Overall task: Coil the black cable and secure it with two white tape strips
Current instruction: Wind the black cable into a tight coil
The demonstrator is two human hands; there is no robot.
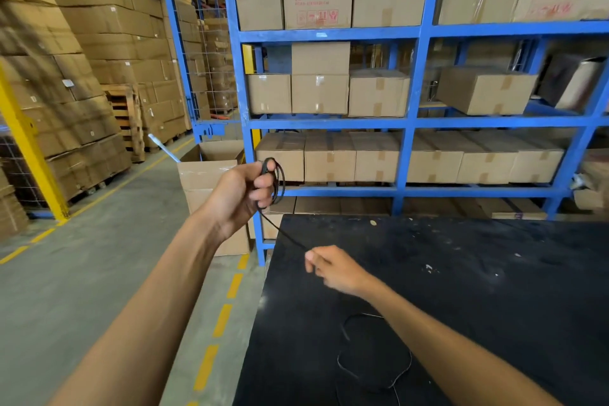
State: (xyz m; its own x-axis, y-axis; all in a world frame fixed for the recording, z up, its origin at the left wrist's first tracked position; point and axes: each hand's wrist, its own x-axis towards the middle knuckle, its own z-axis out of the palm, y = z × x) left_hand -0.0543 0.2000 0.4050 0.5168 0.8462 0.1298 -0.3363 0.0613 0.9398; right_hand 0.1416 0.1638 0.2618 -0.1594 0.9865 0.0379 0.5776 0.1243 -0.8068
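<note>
Cable (280,231), thin, black and limp, runs from a small coil in the left hand (240,194) at mid-frame down to the right hand (333,269), and its slack lies in loose loops on the black surface (461,273) at lower centre. It looks light and floppy, likely to spring out of its loops unless pinched where the turns cross; the best hold is probably at that crossing, with the free run fed through the other hand. The left hand is raised over the surface's left edge, arm stretched forward, fingers (263,182) curled round the coil. The right hand hovers low over the surface, its fingers bunched together and seemingly pinching the taut run, though blur hides the contact. No white tape shows anywhere. Blue shelving (412,123) with cartons fills the upper frame.
</note>
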